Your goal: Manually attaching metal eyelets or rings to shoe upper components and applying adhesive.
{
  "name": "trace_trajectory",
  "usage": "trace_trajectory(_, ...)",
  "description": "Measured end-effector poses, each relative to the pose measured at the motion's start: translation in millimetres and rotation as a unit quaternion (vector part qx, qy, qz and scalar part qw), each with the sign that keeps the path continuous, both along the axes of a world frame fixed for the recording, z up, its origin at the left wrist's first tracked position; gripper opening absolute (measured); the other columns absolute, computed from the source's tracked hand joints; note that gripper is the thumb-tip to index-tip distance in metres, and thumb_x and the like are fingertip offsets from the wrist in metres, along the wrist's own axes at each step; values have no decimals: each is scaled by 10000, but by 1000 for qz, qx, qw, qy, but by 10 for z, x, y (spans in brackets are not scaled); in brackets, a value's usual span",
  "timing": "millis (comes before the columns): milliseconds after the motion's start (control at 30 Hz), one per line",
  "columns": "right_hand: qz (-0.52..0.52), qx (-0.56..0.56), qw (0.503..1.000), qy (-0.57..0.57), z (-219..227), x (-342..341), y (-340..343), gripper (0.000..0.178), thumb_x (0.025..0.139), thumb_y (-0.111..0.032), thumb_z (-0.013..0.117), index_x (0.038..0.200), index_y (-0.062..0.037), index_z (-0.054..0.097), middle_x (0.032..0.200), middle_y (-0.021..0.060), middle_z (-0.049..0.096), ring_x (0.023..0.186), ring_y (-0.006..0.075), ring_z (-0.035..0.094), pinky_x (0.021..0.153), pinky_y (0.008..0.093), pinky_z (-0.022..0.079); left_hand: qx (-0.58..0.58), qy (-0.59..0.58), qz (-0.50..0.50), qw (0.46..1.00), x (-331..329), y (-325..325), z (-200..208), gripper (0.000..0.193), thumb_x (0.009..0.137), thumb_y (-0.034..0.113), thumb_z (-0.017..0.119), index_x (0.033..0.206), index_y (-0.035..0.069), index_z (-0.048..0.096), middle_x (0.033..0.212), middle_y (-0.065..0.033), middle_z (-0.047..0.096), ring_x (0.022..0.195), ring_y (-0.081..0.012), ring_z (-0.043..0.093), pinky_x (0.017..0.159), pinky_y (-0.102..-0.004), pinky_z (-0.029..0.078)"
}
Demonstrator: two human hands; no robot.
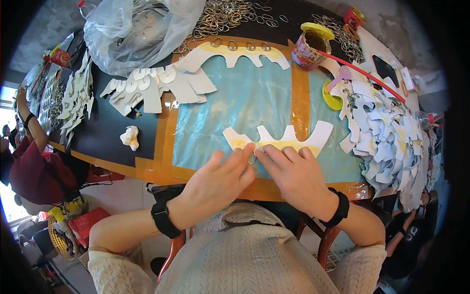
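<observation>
White toothed strip [274, 142], metal ring [252, 158] at its lower edge

Near the centre of the frame, the strip lies on a blue sheet [245, 98] fixed to the dark surface [110, 142] with brown tape [147, 166]. Its long axis runs left to right, with the right end turned upward, its teeth pointing up the frame and yellowish smears along its body.

Both hands come together at its lower edge. The left hand [220, 179] reaches in from the lower left, the right hand [298, 176] from the lower right, and their leading fingertips are nearly touching. The fingers are narrow there, but I cannot tell whether they pinch the strip, the ring or both.

The relation that matters is at this meeting point: the ring sits between the two sets of fingertips, its long axis roughly up and down the frame, across the strip's length. The left hand looks slightly nearer the ring; the right hand's other fingers lie over the strip's body, most of which extends up and right of the ring.

At the upper centre, a similar strip [200, 57] carries rings along its upper edge, beside an open pot [307, 51] with a yellow rim
</observation>
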State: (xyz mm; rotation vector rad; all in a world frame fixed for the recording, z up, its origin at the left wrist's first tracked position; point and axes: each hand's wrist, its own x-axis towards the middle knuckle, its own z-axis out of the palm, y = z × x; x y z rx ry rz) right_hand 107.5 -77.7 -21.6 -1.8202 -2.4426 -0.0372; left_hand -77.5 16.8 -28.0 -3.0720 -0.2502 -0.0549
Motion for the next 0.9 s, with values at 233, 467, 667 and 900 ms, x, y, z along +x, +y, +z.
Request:
trace_trajectory(233,19,27,997,-64,-10,-75,-14,252,702,-119,576,927,-18,625,1049,26,511,834,137,462,624,266,342,131,53,-4,990,51,-59,12,254,747,159,545,992,92,541,1310,-81,493,1012,-142,480,851,-314,360)
trace_trajectory(467,29,40,995,-88,7,-116,-38,226,702,-112,581,904,-23,629,1055,30,514,871,148,463,641,265,351,20,16,33,999,16,-4,-6,242,730,124,554,967,78,549,1287,-75,509,1019,-174,503,841,-363,374)
trace_trajectory(667,11,79,995,-51,-45,-89,-14,221,709,-98,588,910,-18,634,1067,32,516,850,138,476,633,273,355,-112,-68,-6,991,-19,140,46,274,691,46,578,963,56,548,1284,-76,508,1034,-214,513,832,-384,383)
trace_trajectory(900,26,78,993,-84,-11,-109,-15,238,703,-92,580,917,-3,636,1074,40,523,864,148,474,653,272,360,-121,-60,11,991,-30,103,48,328,675,14,576,999,45,538,1244,-63,535,1006,-214,520,869,-430,377)
